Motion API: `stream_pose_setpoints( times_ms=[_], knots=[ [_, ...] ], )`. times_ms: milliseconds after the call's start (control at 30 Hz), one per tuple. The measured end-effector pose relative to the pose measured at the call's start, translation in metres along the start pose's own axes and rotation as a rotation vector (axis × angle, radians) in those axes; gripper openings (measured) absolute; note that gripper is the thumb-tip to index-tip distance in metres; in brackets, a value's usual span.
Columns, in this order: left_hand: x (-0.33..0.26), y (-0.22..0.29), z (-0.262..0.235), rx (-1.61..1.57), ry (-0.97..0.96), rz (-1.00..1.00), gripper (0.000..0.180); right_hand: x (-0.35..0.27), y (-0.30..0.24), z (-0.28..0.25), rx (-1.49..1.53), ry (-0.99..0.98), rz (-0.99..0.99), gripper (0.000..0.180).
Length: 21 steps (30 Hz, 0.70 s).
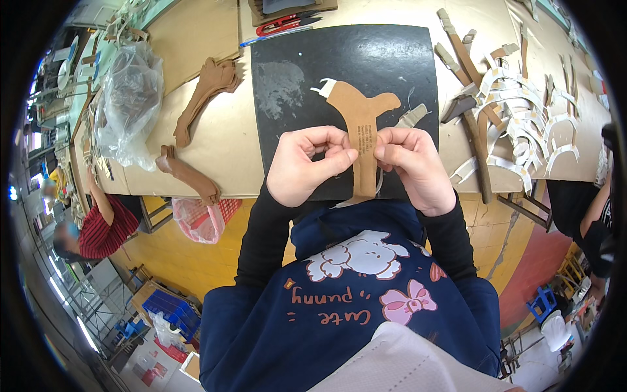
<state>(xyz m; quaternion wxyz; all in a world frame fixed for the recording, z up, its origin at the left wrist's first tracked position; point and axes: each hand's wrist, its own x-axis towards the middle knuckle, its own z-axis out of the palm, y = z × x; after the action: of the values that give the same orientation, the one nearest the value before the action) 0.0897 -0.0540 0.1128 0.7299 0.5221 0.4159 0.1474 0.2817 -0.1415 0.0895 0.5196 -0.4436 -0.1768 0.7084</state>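
Note:
A flat brown leather-like strap piece with a forked top and a white tip with thin prongs is held upright over a black board. My left hand pinches its left edge between thumb and fingers. On the opposite edge my right hand grips it the same way, so both hands are closed. Small dark print shows between the thumbs. Just beyond my right hand lies a pale buckle strap, partly hidden by that hand.
Brown strap pieces lie stacked and bundled at left, near a clear plastic bag. Red-handled snips and a blue pen sit behind the board. At right are a hammer and white-and-brown strap assemblies. Co-workers flank the table.

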Motion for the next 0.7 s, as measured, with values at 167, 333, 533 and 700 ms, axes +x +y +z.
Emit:
stream_pose_setpoints(
  times_ms=[167,333,533,700],
  knots=[
    [0.001,-0.0026,-0.0041,0.028,-0.04,0.06,0.011,0.0001,-0.001,0.0022,-0.024,0.009,-0.002,0.011],
    [0.0004,-0.0029,-0.0049,0.039,-0.001,0.05,0.011,0.0001,-0.0008,0.0045,-0.061,-0.01,-0.045,0.01],
    [0.0007,-0.0044,-0.0072,0.014,-0.019,0.012,0.01,0.0014,-0.0011,0.0051,-0.092,-0.011,-0.026,0.01],
    [0.0021,-0.0091,-0.0041,-0.134,-0.036,0.033,0.013,0.0014,0.0006,0.0095,-0.107,0.046,-0.062,0.009]
  ],
)
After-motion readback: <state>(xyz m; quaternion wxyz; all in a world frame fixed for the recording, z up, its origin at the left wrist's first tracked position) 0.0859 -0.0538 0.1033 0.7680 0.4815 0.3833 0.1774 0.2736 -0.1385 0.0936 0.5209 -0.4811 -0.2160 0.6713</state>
